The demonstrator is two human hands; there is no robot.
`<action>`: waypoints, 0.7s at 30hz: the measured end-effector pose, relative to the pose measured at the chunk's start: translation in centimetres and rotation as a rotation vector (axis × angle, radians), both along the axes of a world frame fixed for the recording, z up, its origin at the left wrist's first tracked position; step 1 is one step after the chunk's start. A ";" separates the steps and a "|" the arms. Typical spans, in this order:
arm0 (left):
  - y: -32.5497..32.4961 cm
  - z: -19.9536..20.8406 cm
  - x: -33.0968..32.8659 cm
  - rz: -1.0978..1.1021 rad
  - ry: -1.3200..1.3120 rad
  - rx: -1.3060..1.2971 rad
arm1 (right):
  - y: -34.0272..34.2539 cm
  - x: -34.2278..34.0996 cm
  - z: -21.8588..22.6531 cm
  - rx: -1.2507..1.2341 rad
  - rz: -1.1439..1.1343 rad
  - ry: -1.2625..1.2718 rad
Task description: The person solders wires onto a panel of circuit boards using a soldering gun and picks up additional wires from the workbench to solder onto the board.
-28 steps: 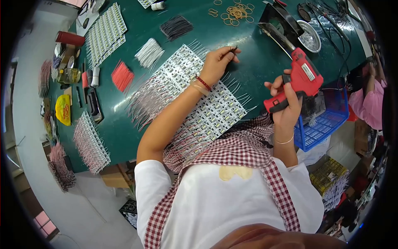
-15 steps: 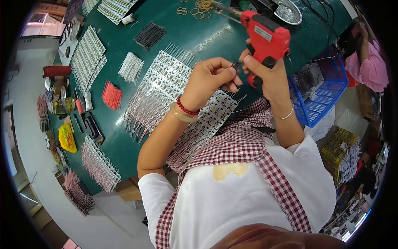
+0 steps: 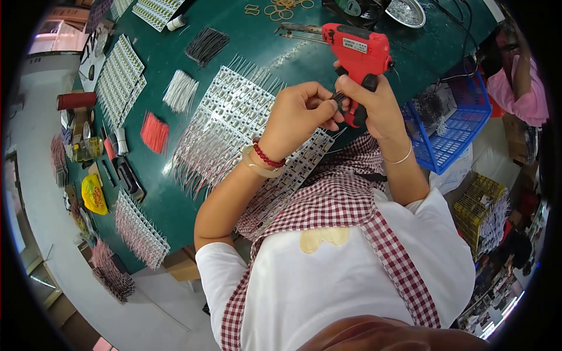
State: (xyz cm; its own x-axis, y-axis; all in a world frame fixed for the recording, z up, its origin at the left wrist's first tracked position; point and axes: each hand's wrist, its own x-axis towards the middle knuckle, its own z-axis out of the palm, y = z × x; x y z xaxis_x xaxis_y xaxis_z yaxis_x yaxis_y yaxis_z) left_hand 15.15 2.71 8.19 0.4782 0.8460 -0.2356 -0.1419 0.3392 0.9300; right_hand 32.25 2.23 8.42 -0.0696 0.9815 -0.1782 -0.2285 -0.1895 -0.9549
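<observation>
In my right hand (image 3: 379, 111) is a red and black soldering gun (image 3: 360, 48), its long metal tip pointing left over the table. My left hand (image 3: 300, 114) is closed in a pinch on a few short black wires (image 3: 338, 97), close beside the gun's handle. Beneath my left wrist lies a panel of small white circuit boards (image 3: 237, 96) with rows of thin wires fanning off its lower left side. More of the boards reach under my forearm to the checked apron, partly hidden by the arm.
Bundles of black wires (image 3: 206, 45), white wires (image 3: 181, 92) and red wires (image 3: 154, 132) lie left of the panel on the green table (image 3: 193, 222). Rubber bands (image 3: 282, 10) and a metal dish (image 3: 407, 13) are at the back. A blue basket (image 3: 453, 137) stands at right.
The soldering gun has moved left and slightly down, and its tip is now nearly level. My left hand has shifted slightly right relative to the boards, still pinching the black wires.
</observation>
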 end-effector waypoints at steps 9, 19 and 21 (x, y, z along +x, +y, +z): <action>-0.5 -0.1 -0.6 -0.035 0.160 0.042 | -0.5 -0.3 -0.7 -0.055 0.048 -0.007; -1.1 -0.9 -1.1 0.063 0.333 0.252 | -2.1 -1.6 -1.5 0.275 -0.012 -0.337; -1.3 -0.8 -1.1 0.111 0.353 0.263 | -2.1 -1.9 -1.3 0.252 -0.009 -0.383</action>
State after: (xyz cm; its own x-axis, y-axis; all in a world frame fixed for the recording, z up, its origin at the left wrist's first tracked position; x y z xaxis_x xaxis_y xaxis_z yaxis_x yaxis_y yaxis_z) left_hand 14.09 1.41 7.38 0.3103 0.9405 -0.1386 0.1775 0.0859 0.9804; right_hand 30.34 0.17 7.17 -0.0365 0.9978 0.0554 0.1490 0.0603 -0.9870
